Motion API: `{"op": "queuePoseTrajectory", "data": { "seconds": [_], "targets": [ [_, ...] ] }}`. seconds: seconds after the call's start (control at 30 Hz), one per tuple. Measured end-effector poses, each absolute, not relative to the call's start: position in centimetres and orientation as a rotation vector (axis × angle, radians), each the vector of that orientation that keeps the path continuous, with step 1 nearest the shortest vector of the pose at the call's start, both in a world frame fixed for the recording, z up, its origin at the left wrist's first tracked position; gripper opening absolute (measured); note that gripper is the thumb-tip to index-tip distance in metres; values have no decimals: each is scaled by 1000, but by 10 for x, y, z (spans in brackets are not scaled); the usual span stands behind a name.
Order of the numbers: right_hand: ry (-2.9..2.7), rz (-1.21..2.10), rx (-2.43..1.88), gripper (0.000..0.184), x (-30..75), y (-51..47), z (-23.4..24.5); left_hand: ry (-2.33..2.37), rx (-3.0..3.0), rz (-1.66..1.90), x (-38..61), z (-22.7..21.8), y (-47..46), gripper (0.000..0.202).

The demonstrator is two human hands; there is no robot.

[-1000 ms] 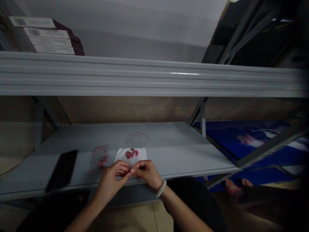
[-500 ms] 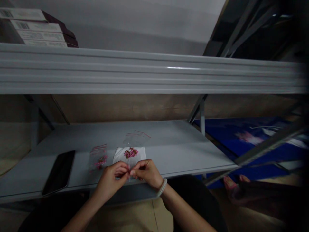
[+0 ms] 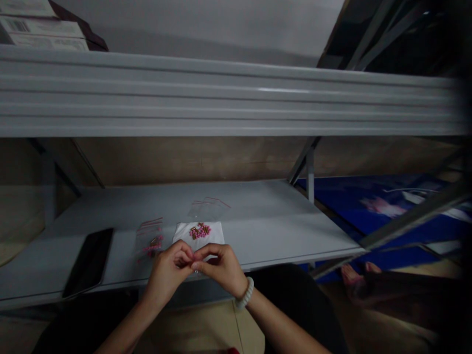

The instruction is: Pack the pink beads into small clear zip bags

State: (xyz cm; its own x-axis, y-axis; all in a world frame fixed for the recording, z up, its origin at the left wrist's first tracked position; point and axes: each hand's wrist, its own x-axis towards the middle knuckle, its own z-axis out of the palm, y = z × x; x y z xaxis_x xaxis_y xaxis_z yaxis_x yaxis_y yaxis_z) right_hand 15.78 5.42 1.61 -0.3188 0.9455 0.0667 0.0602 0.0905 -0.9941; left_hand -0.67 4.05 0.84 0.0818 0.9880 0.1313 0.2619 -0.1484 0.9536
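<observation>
**Some bagged, more lying out**

My left hand (image 3: 167,265) and my right hand (image 3: 221,268) meet over the front of the pale grey metal shelf (image 3: 258,211), fingertips pinched together. Whatever sits between them is too small and shadowed for me to make out.

Just ahead of my hands lies a white paper square (image 3: 212,236) carrying a loose heap of small pink and brown beads (image 3: 199,231), the largest lot in view. To its left is a small clear plastic bag with a red seal strip (image 3: 148,236), which holds a smaller cluster of pink and brown beads (image 3: 154,246). So part of the lot is in a bag, and the bigger share lies out on the paper. Behind the paper, a second clear red-sealed plastic bag (image 3: 209,209) lies flat, and I can see nothing inside it.

Further left on the shelf rests a black smartphone (image 3: 88,263), face up and well apart from the beads. A white beaded bracelet (image 3: 246,293) circles my right wrist.
</observation>
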Motion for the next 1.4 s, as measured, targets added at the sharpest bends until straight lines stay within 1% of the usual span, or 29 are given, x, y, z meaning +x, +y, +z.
{"op": "queuePoseTrajectory", "data": {
  "seconds": [0.13, 0.2, 0.43, 0.5, 0.7, 0.87, 1.1, 1.4],
  "targets": [
    [-1446, 1540, -958, 24, 157, 58, 12, 1322, 1621, 1121, -8, 7, 39, 25],
    [-1395, 1588, -964, 22, 157, 59, 10, 1320, 1651, 1093, -8, 6, 39, 27],
    [-1359, 1563, -1012, 9, 159, 60, 12, 1245, 1619, 1038, -5, 7, 40, 30],
    [-1332, 1587, -1003, 7, 158, 60, 12, 1235, 1620, 1029, -5, 7, 40, 30],
    [-1295, 1659, -973, 16, 155, 59, 6, 1266, 1700, 1019, -9, 3, 38, 28],
    [-1294, 1693, -996, 17, 156, 60, 3, 1222, 1654, 971, -8, 5, 37, 31],
    [-1155, 1784, -1052, 20, 157, 60, 3, 1104, 1709, 999, -5, 11, 35, 12],
    [-1129, 1819, -1025, 29, 157, 59, 2, 1150, 1825, 1074, -6, 11, 33, 9]
  ]
}}
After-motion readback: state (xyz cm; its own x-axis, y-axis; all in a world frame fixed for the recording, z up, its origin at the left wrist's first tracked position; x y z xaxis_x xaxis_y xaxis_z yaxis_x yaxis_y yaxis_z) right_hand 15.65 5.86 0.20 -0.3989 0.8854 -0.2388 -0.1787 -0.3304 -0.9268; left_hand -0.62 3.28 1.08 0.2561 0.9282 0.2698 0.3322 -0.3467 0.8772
